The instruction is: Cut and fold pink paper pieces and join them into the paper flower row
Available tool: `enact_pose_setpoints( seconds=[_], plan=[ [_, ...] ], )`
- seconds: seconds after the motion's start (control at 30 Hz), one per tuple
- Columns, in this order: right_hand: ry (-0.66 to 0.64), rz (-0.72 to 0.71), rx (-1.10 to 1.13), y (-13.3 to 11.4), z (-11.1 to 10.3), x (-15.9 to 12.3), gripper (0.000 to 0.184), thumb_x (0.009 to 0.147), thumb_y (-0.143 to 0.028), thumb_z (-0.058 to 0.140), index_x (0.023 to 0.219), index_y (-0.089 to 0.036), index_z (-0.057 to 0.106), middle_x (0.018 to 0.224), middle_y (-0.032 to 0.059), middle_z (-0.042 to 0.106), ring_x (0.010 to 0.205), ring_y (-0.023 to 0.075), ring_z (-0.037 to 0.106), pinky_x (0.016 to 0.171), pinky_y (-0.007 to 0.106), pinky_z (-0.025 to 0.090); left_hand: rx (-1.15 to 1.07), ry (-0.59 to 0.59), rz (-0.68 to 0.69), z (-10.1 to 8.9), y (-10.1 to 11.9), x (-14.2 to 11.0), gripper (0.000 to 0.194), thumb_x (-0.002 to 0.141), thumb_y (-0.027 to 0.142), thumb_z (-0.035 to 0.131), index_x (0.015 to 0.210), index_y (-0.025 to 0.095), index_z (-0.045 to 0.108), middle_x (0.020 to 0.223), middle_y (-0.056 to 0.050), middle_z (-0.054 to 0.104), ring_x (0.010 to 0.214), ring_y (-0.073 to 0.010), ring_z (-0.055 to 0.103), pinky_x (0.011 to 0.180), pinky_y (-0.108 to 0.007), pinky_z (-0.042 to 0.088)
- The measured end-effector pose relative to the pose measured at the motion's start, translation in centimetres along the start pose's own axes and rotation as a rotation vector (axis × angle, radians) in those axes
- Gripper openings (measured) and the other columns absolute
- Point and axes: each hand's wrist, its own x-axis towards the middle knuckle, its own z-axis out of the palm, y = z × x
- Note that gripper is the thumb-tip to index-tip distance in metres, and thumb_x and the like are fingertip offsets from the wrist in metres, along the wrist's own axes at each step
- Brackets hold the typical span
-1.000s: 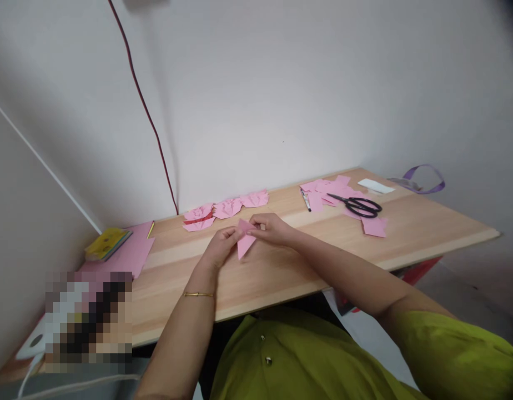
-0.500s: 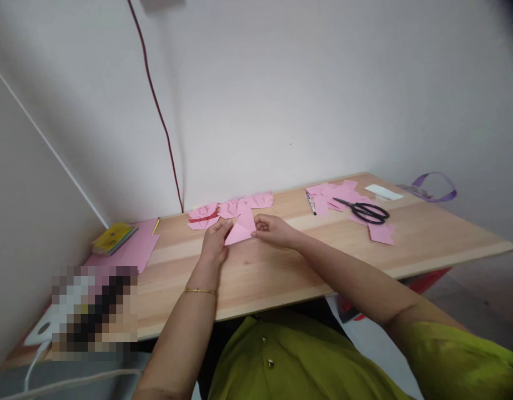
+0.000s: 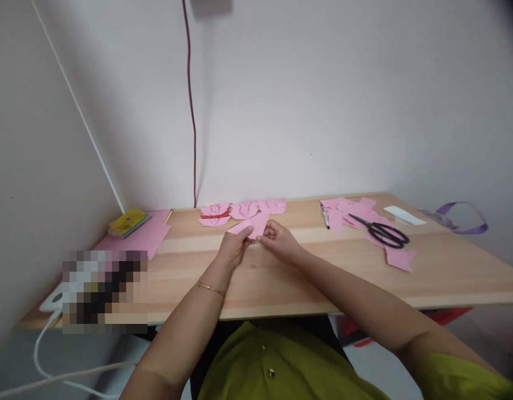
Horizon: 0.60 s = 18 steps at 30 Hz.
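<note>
A small folded piece of pink paper (image 3: 258, 224) is held above the wooden table between my two hands. My left hand (image 3: 235, 246) grips its lower left part, the thumb lying on top and the other fingers underneath. At the lower right corner, my right hand (image 3: 278, 240) has thumb and forefinger closed on the edge, with the other fingers curled in. Just behind the paper, three pink paper cut-outs (image 3: 245, 210) with jagged upper edges and red markings lie in a row by the wall. The leftmost has a red band across it.
Black-handled scissors (image 3: 390, 235) rest over pink paper scraps (image 3: 343, 206) at the right, beside a marker pen (image 3: 325, 216). Farther right are a white strip (image 3: 404, 215) and a purple band (image 3: 464, 218). At left, a yellow packet (image 3: 129, 222) sits on pink sheets (image 3: 160, 236) near a pencil (image 3: 169, 216).
The pink paper went from a narrow, upright folded shape to a wider, flatter one. My left thumb has moved onto its face. The camera view has turned left.
</note>
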Motion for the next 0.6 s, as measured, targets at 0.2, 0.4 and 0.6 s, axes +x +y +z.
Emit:
enact_pose_setpoints(
  seconds=[0.2,0.4,0.6],
  plan=[
    [0.075,-0.254,-0.427,0.0,-0.2,-0.5,0.017,0.080,-0.030,0.060,0.090,-0.019,0.053,0.078,0.0025,0.061,0.071,0.0162,0.058,0.067,0.030,0.046,-0.082,0.167,0.109,-0.2,0.6,0.4,0.032,0.054,0.018,0.079,0.084,0.014,0.065,0.083,-0.002,0.069,0.075,-0.0150,0.062,0.068,-0.026,0.048],
    [0.237,-0.710,-0.958,-1.4,-1.0,-0.8,0.019,0.083,-0.020,0.059,0.102,-0.021,0.061,0.110,0.0119,0.059,0.104,0.0262,0.050,0.091,0.045,0.040,0.122,0.118,0.134,-0.6,0.2,0.2,0.036,0.060,0.019,0.074,0.095,0.011,0.069,0.093,-0.008,0.072,0.086,-0.0208,0.065,0.080,-0.032,0.049],
    [0.237,-0.753,-1.051,-1.3,-1.2,-0.8,0.011,0.081,-0.027,0.066,0.091,-0.029,0.071,0.128,0.0070,0.050,0.115,0.0297,0.039,0.097,0.048,0.035,0.142,-0.026,0.083,-0.4,0.3,-0.4,0.030,0.066,0.020,0.071,0.095,0.013,0.070,0.095,-0.008,0.072,0.086,-0.0218,0.066,0.082,-0.036,0.050]
  ],
)
